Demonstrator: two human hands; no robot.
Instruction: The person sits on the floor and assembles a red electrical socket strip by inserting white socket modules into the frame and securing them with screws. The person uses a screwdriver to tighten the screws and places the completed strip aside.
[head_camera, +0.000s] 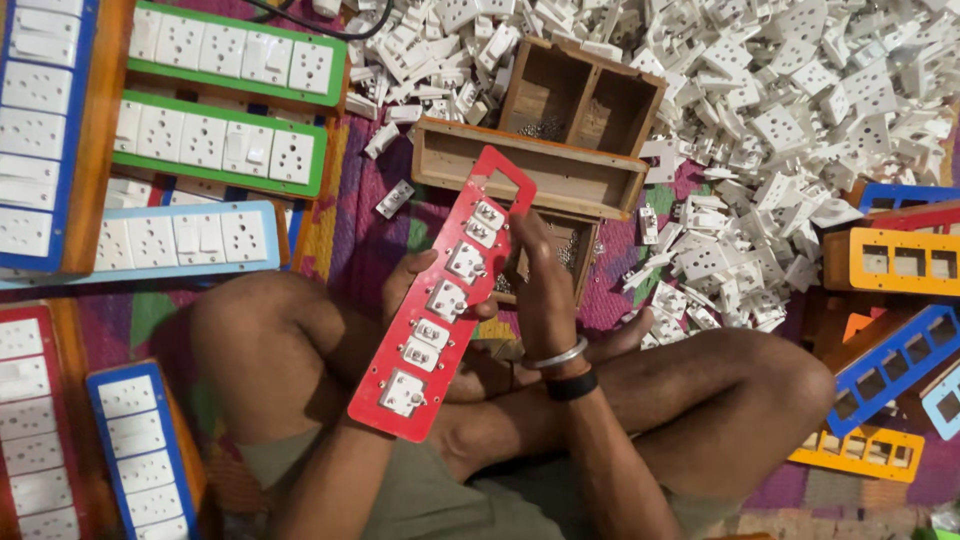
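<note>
A long red panel (410, 345) with several white switch and socket modules fitted in it is tilted above my crossed legs. My left hand (408, 285) holds it from underneath, fingers showing at its left edge and a thumb at its right edge. My right hand (540, 285), with a silver bangle and a black band at the wrist, grips the panel's right edge near the upper modules. The top slot of the panel is empty.
A wooden compartment box (575, 125) with small screws sits just beyond the panel. A big heap of loose white modules (790, 110) fills the upper right. Finished green, blue and red boards (215, 145) lie at left; empty orange and blue frames (900, 262) at right.
</note>
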